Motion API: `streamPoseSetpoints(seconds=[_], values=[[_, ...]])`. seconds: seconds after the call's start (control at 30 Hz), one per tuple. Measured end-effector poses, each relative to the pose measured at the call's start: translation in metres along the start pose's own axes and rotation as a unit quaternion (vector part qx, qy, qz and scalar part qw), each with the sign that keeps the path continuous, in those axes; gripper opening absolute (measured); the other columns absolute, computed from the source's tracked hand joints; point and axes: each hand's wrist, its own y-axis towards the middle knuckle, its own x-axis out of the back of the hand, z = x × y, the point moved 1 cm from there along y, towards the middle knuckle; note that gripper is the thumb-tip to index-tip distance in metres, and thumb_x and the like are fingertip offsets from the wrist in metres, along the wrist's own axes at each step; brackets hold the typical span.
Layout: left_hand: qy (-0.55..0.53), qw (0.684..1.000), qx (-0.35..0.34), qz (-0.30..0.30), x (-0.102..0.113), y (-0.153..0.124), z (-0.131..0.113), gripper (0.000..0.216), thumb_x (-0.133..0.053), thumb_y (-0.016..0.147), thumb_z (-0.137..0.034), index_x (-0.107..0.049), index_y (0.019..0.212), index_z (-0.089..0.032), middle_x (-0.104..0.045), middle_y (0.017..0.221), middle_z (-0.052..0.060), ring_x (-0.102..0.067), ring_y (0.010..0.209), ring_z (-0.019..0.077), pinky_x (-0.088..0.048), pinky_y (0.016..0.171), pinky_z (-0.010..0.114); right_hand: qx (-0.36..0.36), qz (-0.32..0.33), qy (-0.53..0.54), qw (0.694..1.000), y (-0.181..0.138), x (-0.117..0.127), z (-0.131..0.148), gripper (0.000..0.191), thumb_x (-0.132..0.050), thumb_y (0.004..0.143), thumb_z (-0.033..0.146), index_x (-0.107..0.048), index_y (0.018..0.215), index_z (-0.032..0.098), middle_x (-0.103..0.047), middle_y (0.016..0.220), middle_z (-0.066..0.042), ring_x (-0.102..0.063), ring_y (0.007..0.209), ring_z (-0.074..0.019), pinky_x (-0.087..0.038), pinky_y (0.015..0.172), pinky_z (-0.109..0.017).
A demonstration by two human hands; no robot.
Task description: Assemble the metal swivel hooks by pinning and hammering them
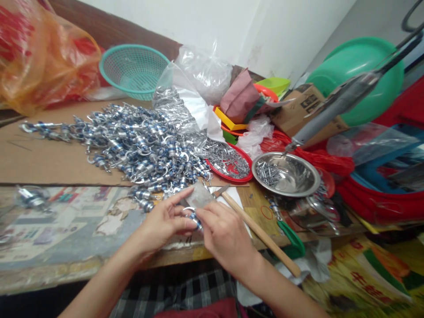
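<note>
Two bare hands met close to the front edge of the table [76,247]. Between them was a small silver and blue metal part [196,219] with a white-looking curved hook on top. The left hand [162,223] pinched it from one side with its thumb and fingers. The right hand [228,234] held it from the other side, with its fingers bent in tight. Its back faced up, so its palm was hidden, and the fingers covered some of the part.

Just behind the hands was a see-through grey thing [201,196]; it was too blurry to tell what it was. A big heap of parts [142,145] that looked the same lay behind that, on brown cardboard [43,159]. They lay on top of each other, so many were partly hidden.

Beside the right hand lay a wooden stick [261,227] with a dark metal bit at its far end. Past it, a red plate [247,177] held lots of tiny silver bits, too small to make out. A shiny bowl [303,176] next to it held thin metal pins [267,173]. An orange bag [49,57] was cut off at the left, and a grey rod [341,106] ran out of sight at the right.
</note>
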Motion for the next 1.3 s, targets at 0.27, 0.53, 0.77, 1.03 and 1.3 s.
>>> streamPoseSetpoints(seconds=[0.27,0.53,0.77,1.03,1.3], values=[[0.013,1.0,0.004,-0.006,0.001,0.001,-0.001,0.09,-0.076,0.054,-0.011,-0.037,0.135,-0.015,-0.063,0.061,-0.005,-0.055,0.053,0.0094,-0.047,0.051,0.021,0.009,0.054,-0.05,0.997,-0.014,0.005,0.008,0.026,-0.045,0.078,-0.001,-0.062,0.089,0.013,-0.059,0.079,-0.008,-0.052,0.073,-0.021,-0.041,0.063,-0.032],[0.037,0.998,0.029,-0.034,-0.001,-0.002,-0.003,0.068,-0.075,0.056,-0.012,-0.056,0.12,-0.011,-0.065,0.065,-0.003,-0.058,0.057,0.0095,-0.05,0.056,0.021,-0.044,-0.03,0.028,0.998,-0.026,0.009,-0.027,0.033,-0.037,0.087,0.008,-0.059,0.111,0.016,-0.059,0.095,-0.01,-0.055,0.086,-0.02,-0.045,0.073,-0.031],[0.039,0.998,0.035,-0.045,-0.002,-0.001,-0.003,0.078,-0.076,0.055,-0.012,-0.049,0.127,-0.014,-0.069,0.078,0.001,-0.062,0.063,0.0122,-0.051,0.059,0.024,-0.246,0.105,-0.002,0.964,-0.056,0.005,-0.108,0.026,-0.051,0.084,0.029,-0.062,0.103,0.015,-0.063,0.088,-0.008,-0.062,0.083,-0.0234,-0.049,0.073,-0.036],[0.054,0.998,0.02,-0.038,0.0,-0.001,-0.004,0.084,-0.077,0.055,-0.012,-0.043,0.132,-0.014,-0.068,0.071,0.0,-0.062,0.062,0.0139,-0.051,0.058,0.024,-0.097,-0.081,0.107,0.986,-0.063,0.048,-0.058,0.036,-0.052,0.085,0.017,-0.052,0.121,0.024,-0.063,0.109,-0.006,-0.061,0.097,-0.0172,-0.049,0.083,-0.027],[0.045,0.998,0.01,-0.034,0.0,-0.001,-0.004,0.089,-0.078,0.054,-0.012,-0.038,0.135,-0.014,-0.066,0.065,-0.002,-0.061,0.057,0.0129,-0.05,0.054,0.022,-0.004,0.005,0.07,0.998,-0.068,0.046,-0.035,0.052,-0.04,0.085,0.003,-0.043,0.133,0.023,-0.064,0.105,-0.007,-0.063,0.089,-0.0162,-0.053,0.077,-0.027]])
